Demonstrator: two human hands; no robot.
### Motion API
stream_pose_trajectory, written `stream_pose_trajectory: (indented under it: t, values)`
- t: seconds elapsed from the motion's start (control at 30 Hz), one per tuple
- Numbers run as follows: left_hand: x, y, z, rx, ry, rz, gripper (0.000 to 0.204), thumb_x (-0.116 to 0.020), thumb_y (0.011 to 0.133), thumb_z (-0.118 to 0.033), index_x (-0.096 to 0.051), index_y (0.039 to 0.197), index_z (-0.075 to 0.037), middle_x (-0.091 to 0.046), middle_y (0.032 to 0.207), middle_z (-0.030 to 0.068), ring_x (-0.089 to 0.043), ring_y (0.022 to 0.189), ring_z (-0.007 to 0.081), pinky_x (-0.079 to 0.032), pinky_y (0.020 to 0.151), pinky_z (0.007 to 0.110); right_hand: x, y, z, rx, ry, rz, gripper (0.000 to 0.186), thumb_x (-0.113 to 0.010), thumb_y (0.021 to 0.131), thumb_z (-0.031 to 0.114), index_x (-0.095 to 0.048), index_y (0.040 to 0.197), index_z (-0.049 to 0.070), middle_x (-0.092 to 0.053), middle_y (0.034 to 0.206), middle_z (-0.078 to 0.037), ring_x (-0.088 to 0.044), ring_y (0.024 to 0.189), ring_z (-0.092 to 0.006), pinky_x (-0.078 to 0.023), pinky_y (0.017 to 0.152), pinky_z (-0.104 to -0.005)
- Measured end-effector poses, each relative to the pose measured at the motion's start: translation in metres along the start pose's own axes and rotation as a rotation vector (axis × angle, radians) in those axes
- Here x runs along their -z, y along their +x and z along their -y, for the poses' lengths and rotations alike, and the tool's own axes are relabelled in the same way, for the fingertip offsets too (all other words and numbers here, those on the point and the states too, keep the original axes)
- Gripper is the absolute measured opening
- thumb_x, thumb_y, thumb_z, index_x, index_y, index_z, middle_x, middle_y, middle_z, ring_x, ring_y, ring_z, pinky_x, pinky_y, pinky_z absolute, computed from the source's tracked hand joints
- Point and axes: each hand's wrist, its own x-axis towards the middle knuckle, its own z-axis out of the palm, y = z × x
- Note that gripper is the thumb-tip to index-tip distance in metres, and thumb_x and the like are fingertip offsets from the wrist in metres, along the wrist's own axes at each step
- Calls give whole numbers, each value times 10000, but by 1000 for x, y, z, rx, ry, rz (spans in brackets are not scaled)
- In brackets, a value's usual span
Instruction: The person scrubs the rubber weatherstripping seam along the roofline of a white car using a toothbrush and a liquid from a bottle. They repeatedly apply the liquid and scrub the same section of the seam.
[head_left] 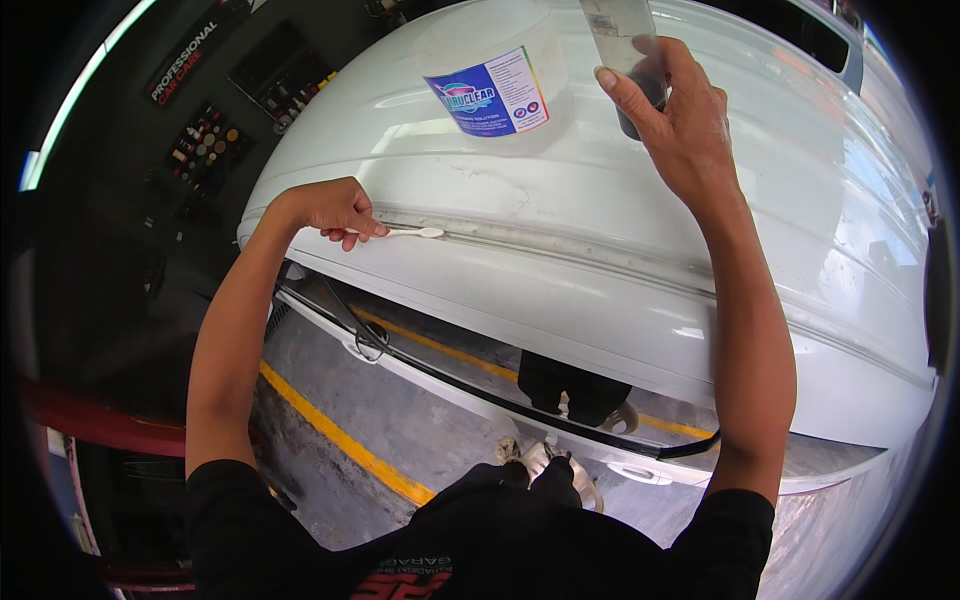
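White toothbrush-like tool (413, 233), handle tight in the pinch of the left hand (342, 208), head just to its right.

The dark wall sign (196, 50) bears white and red lettering (184, 58); a printed blue-and-white label (487, 95) fronts the bucket (549, 65); the black shirt (560, 545) carries grey and red print (412, 582)

Wide fisheye view; straight edges bow toward a darkened, rounded rim. The white vehicle roof (600, 185) is bright, with pale, streaked reflections strongest at right. The wall (238, 48) at upper left lies in deep shadow, against which a curved light strip (77, 96) glares. Black shirt fabric (590, 550) shows little detail; the centre appears reasonably sharp.
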Motion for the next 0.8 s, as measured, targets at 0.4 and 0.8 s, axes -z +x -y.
stream_pose_trajectory:
  t: [0.4,0.8]
  values:
    - [1,7,-38,80,155,95,510,-828,882,-508,-720,683,-52,-569,550,10,-495,488,93,-382,491,262,0,-3,2,10,26,27,690,-710,946,582,-633,1266,-25,-704,953,-163,-685,905,-273,-389,1029,-455]
    - [-4,10,-62,18,275,118,603,-769,881,-623,-740,698,-49,-473,504,-30,-413,456,94,-300,453,282,4,-3,8,34,-30,-18,677,-715,942,571,-633,1259,-21,-705,961,-153,-676,902,-269,-386,998,-458]
